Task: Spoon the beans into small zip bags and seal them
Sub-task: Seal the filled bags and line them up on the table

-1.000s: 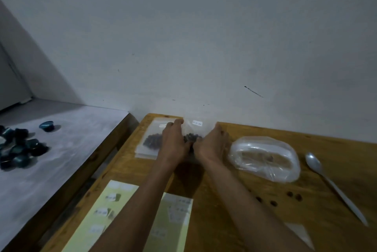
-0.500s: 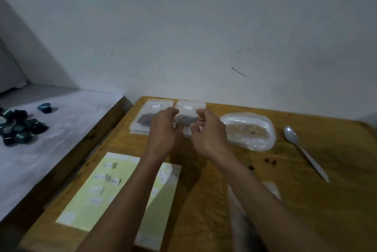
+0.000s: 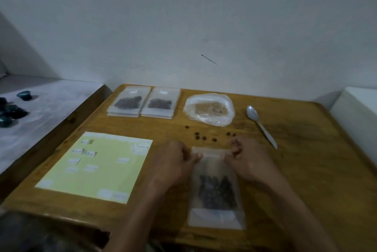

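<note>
At the near middle of the wooden table [image 3: 306, 170], the left hand [image 3: 173, 165] and the right hand [image 3: 247, 160] each pinch a top corner of a small zip bag [image 3: 215, 188], which lies flat with dark beans [image 3: 216, 191] gathered in its lower half. I judge the bag light, thin and a little slippery, with beans that shift easily, so it is best held by the stiffer zip strip at the top. Around it are loose beans [image 3: 204, 138] just beyond, a yellow label sheet [image 3: 98, 166] to the left, a spoon [image 3: 260, 125] and a bulk plastic bag [image 3: 209, 109] farther off, two filled bags [image 3: 143, 101] at the far edge, and the near table edge close behind the bag.
</note>
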Demonstrator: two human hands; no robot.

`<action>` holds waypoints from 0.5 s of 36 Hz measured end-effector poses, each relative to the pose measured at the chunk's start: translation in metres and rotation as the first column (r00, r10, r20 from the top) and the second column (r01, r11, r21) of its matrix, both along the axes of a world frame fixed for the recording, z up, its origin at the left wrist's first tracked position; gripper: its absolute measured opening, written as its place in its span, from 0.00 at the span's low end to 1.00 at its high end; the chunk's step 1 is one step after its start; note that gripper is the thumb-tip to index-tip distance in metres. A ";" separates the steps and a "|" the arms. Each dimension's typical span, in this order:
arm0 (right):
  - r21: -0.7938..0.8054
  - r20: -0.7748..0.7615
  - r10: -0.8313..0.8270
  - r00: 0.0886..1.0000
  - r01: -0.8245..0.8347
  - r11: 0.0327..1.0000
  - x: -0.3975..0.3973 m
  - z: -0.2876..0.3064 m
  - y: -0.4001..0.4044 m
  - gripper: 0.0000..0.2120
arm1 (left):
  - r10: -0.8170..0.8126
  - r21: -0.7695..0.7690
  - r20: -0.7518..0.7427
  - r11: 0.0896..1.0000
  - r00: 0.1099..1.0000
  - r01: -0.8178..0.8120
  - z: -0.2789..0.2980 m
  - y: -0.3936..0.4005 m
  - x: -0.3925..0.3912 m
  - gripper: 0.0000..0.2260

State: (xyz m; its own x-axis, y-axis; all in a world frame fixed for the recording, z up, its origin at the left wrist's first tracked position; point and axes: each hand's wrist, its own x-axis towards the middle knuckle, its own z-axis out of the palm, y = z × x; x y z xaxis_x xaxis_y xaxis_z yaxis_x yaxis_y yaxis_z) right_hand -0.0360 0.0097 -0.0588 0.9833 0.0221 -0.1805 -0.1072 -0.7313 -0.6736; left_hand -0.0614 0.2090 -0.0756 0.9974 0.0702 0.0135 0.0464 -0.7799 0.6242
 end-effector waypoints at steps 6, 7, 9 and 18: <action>0.120 0.086 -0.106 0.991 0.095 0.988 -0.003 -0.017 0.006 0.21 | 0.049 -0.126 -0.054 0.990 0.997 -0.055 0.007 -0.015 -0.005 0.07; 0.189 0.104 -0.133 0.986 0.112 0.976 -0.003 -0.018 0.006 0.21 | 0.070 -0.183 -0.037 0.980 0.997 -0.075 0.006 -0.014 -0.004 0.06; 0.348 0.136 -0.185 0.973 0.128 0.929 -0.002 -0.016 0.007 0.20 | 0.117 -0.341 -0.007 0.933 0.993 -0.113 0.008 -0.013 -0.004 0.05; 0.697 0.249 -0.027 0.968 -0.160 0.699 -0.004 0.043 0.028 0.10 | 0.148 -0.842 0.227 0.526 0.962 0.118 0.045 0.017 -0.012 0.05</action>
